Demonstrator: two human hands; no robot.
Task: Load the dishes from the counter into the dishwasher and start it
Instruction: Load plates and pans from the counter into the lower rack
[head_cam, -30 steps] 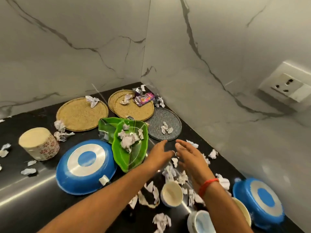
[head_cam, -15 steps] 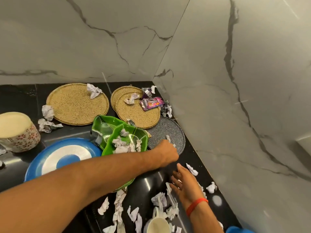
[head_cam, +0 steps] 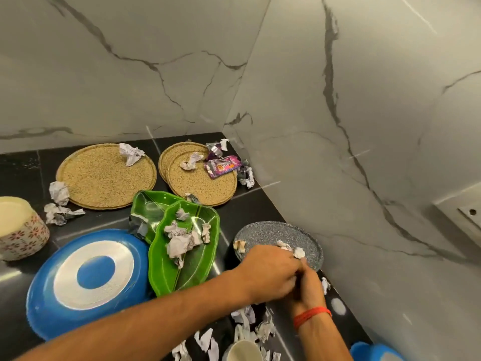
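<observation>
A grey speckled plate (head_cam: 270, 231) lies on the black counter by the right wall, with a few crumpled paper scraps (head_cam: 299, 252) on it. My left hand (head_cam: 268, 272) reaches across and curls its fingers over the plate's near rim. My right hand (head_cam: 311, 287), with a red wrist thread, sits just under the left one at the same rim; its fingers are hidden. Two green leaf-shaped plates (head_cam: 197, 267) holding paper scraps lie left of it, beside an upturned blue plate (head_cam: 52, 303). Three gold round plates (head_cam: 104, 178) lie at the back.
A floral bowl (head_cam: 23, 235) stands at the left edge. A white cup (head_cam: 244, 351) and another blue dish (head_cam: 374, 354) sit at the bottom. Paper scraps and a purple wrapper (head_cam: 222, 165) litter the counter. Marble walls close the corner; a wall socket (head_cam: 466, 212) is at right.
The grey plate has slid away from the gold plates toward me. My right hand moved up to join the left at its near rim.
</observation>
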